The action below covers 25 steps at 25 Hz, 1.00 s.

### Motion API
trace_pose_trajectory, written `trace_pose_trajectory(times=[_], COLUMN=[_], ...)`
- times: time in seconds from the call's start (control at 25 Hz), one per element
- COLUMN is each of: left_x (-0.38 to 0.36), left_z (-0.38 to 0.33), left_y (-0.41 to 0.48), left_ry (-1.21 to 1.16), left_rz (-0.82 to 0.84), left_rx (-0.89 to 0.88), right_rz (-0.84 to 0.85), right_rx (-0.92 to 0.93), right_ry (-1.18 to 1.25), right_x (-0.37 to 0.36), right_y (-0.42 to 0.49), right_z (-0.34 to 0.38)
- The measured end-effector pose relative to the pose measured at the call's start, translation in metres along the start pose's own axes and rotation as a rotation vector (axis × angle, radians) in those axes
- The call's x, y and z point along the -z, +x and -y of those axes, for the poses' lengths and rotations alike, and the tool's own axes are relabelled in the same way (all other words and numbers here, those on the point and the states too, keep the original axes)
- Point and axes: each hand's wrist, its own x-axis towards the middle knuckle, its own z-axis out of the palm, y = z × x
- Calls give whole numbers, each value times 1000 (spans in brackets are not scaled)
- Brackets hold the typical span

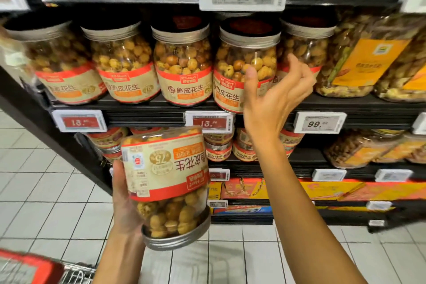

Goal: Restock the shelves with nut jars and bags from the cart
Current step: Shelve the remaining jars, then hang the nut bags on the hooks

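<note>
left hand (pixel 124 205) grips a clear, metal-lidded jar (pixel 166 180); right hand (pixel 273 99) loosely spread.

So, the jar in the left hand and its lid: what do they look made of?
The jar: clear, glossy, probably plastic; peanuts show through the wall beside a paper-looking label. The lid: dull grey, ribbed rim, metal-looking, possibly metallised plastic.

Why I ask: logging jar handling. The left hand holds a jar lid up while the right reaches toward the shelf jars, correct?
No: the head view shows the left hand holding the jar lid down. The right hand does reach toward the shelf jars.
</note>
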Motion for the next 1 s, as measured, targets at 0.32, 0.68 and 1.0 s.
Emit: trace_pose_trajectory(times=[0.32, 0.68, 1.0], left_x=[-4, -21, -28], left_z=[9, 5, 6], left_y=[21, 32, 31], left_ry=[206, 310, 337], left_rz=[23, 36, -15], left_rx=[-83, -79, -81], right_rz=[327, 323, 443], right_rx=[302, 53, 27], right_ry=[-4, 46, 56], right_x=[29, 28, 27], right_y=[-54, -21, -18], right_z=[-35, -26, -23])
